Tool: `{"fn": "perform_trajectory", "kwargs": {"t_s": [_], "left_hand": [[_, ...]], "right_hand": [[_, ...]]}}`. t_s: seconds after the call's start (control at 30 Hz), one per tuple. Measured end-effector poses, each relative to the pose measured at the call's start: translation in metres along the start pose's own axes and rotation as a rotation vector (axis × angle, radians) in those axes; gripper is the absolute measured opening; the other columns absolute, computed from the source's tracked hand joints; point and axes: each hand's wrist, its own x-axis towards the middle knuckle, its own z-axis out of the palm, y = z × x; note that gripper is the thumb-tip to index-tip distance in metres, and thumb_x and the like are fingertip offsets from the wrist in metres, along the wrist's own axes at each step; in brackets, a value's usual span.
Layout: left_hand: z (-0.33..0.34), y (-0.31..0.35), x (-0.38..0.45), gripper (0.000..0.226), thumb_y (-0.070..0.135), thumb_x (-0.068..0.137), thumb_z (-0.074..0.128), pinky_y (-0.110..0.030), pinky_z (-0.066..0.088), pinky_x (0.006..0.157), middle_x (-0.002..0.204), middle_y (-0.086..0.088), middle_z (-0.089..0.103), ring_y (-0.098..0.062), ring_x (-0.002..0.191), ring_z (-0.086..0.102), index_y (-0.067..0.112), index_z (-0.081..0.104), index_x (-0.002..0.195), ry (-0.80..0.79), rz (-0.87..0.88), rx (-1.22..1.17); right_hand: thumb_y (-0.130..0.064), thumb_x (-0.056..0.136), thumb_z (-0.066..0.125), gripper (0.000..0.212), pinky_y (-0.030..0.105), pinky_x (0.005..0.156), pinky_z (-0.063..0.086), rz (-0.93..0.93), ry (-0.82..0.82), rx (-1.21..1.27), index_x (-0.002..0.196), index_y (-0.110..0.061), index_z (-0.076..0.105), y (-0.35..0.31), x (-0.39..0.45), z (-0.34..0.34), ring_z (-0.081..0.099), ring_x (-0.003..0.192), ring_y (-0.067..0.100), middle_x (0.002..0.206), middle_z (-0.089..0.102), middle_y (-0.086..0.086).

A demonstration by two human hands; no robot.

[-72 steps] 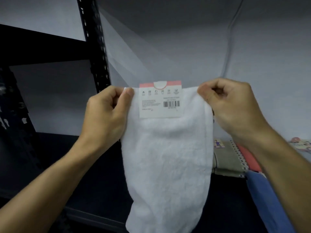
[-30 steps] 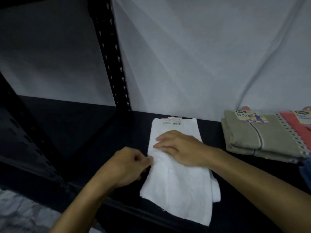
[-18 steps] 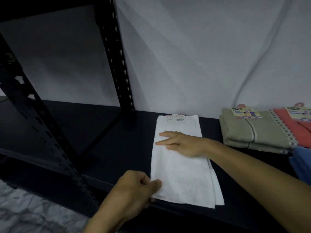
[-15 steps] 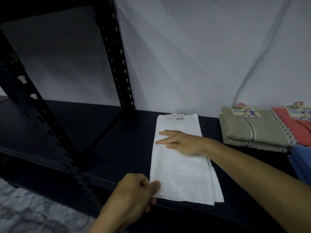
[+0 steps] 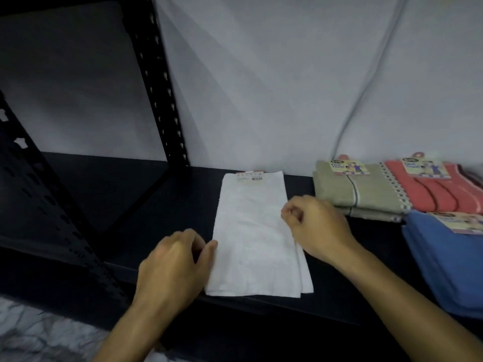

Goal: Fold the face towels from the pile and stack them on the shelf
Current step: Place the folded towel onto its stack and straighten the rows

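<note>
The left hand [image 5: 177, 259] lies at the left long edge of the white terry face towel [image 5: 254, 236], its fingers curled and the thumb tip touching that edge near the front; it seems to pinch the edge, but the fingers under it are hidden. The right hand [image 5: 313, 226] is at the right long edge, about the middle of the towel, with fingers curled into a loose fist; whether it holds the cloth between thumb and fingers I cannot tell, because that part is blurred. The towel itself lies flat on the black metal shelf [image 5: 162, 205] as a long narrow strip, already folded lengthwise, with several layers showing at its front right corner and a white paper label with a red top band [image 5: 249, 176] at the far end, close to the grey fabric backdrop [image 5: 261, 87]. I judge that the step in hand is the folding of this towel: the lengthwise fold is done and the cross fold is not yet made. The next move probably calls for taking the near end with both hands and bringing it to the far end, keeping the layers aligned so they do not slide apart. To the right, well apart from the towel, sit a folded beige face towel [image 5: 358, 192], a folded coral-red face towel [image 5: 439, 192] and a blue face towel [image 5: 449, 262].
</note>
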Motion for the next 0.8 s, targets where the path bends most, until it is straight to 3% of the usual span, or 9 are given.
{"fn": "perform_trajectory", "kwargs": {"t_s": [0.1,0.2,0.3,0.47,0.6,0.8], "left_hand": [[0.019,-0.003,0.022,0.022,0.054,0.093,0.052,-0.025,0.043,0.080,0.105,0.024,0.054,0.000,0.099,0.051,0.036,0.058,0.104,-0.045,0.165,-0.162],[0.037,-0.006,0.045,0.034,0.052,0.093,0.054,-0.021,0.039,0.095,0.124,0.021,0.052,0.000,0.116,0.047,0.033,0.058,0.121,-0.182,0.193,-0.343],[0.052,-0.015,0.055,0.033,0.049,0.093,0.056,-0.021,0.037,0.099,0.129,0.016,0.055,-0.005,0.121,0.050,0.030,0.060,0.120,-0.234,0.163,-0.453],[0.060,-0.023,0.056,0.031,0.053,0.090,0.058,-0.026,0.036,0.107,0.135,0.022,0.052,-0.003,0.126,0.048,0.034,0.065,0.113,-0.242,0.139,-0.505],[0.062,-0.027,0.057,0.039,0.060,0.088,0.054,-0.036,0.036,0.113,0.136,0.024,0.051,-0.003,0.129,0.046,0.034,0.066,0.115,-0.236,0.144,-0.493],[0.065,-0.029,0.058,0.046,0.066,0.089,0.049,-0.038,0.036,0.112,0.136,0.029,0.050,-0.001,0.129,0.045,0.035,0.064,0.120,-0.227,0.165,-0.463]], "right_hand": [[-0.048,0.096,0.046,0.025,0.028,0.063,0.038,0.213,-0.119,-0.165,0.088,-0.028,0.059,-0.013,-0.053,-0.011,0.056,0.079,0.014,0.088,0.061,-0.012],[-0.056,0.096,0.039,0.036,0.030,0.071,0.041,0.312,-0.202,-0.168,0.099,-0.025,0.057,-0.025,-0.078,-0.002,0.058,0.095,0.018,0.103,0.059,-0.007],[-0.053,0.096,0.043,0.036,0.030,0.071,0.036,0.390,-0.199,-0.135,0.106,-0.020,0.055,-0.030,-0.080,0.007,0.058,0.102,0.021,0.109,0.055,-0.003],[-0.038,0.092,0.054,0.020,0.027,0.059,0.037,0.466,-0.143,0.030,0.085,-0.020,0.057,-0.028,-0.076,0.009,0.056,0.078,0.016,0.089,0.057,-0.008],[-0.037,0.096,0.053,0.015,0.027,0.066,0.038,0.409,-0.019,0.033,0.094,-0.022,0.055,-0.028,-0.079,0.007,0.053,0.092,0.014,0.099,0.045,-0.008],[-0.023,0.095,0.055,0.012,0.031,0.070,0.049,0.487,-0.002,0.151,0.087,-0.015,0.052,-0.014,-0.076,0.007,0.058,0.083,0.019,0.090,0.057,-0.002]]}}
